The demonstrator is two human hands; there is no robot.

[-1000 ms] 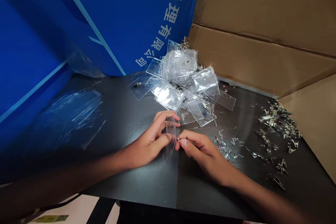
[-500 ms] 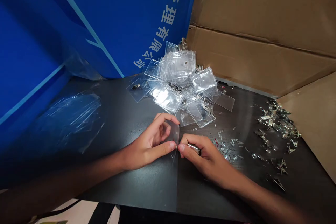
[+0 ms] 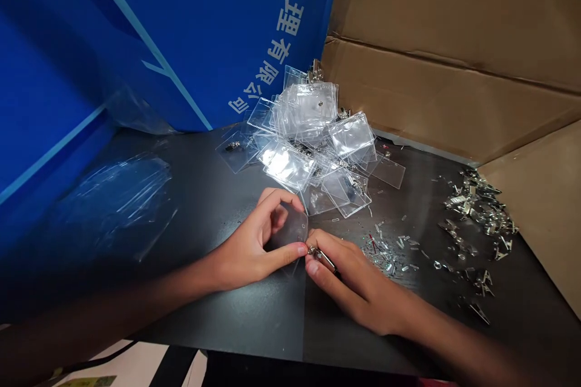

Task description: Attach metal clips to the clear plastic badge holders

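My left hand (image 3: 254, 248) is closed around a clear plastic badge holder (image 3: 294, 225), its thumb pressed near the slotted edge. Against that edge, my right hand (image 3: 354, 275) grips a silver metal badge clip (image 3: 324, 259) between thumb and fingers. The clip's near end meets the left thumb tip at the holder's edge; whether it is fastened there I cannot tell. Just beyond the hands lies a heap of clear badge holders (image 3: 308, 112), some with metal clips on them.
Loose metal clips (image 3: 476, 202) are piled at the right, a few scattered nearer. Small clear plastic bits (image 3: 393, 257) litter the dark table (image 3: 254, 320) beside my right hand. Clear plastic bags (image 3: 122, 193) lie left. A blue printed panel (image 3: 181, 30) and cardboard (image 3: 445, 91) stand behind.
My right hand's fingers have shifted, so the clip now shows lengthwise between thumb and forefinger. My left hand keeps the badge holder almost in place. The view has moved slightly.
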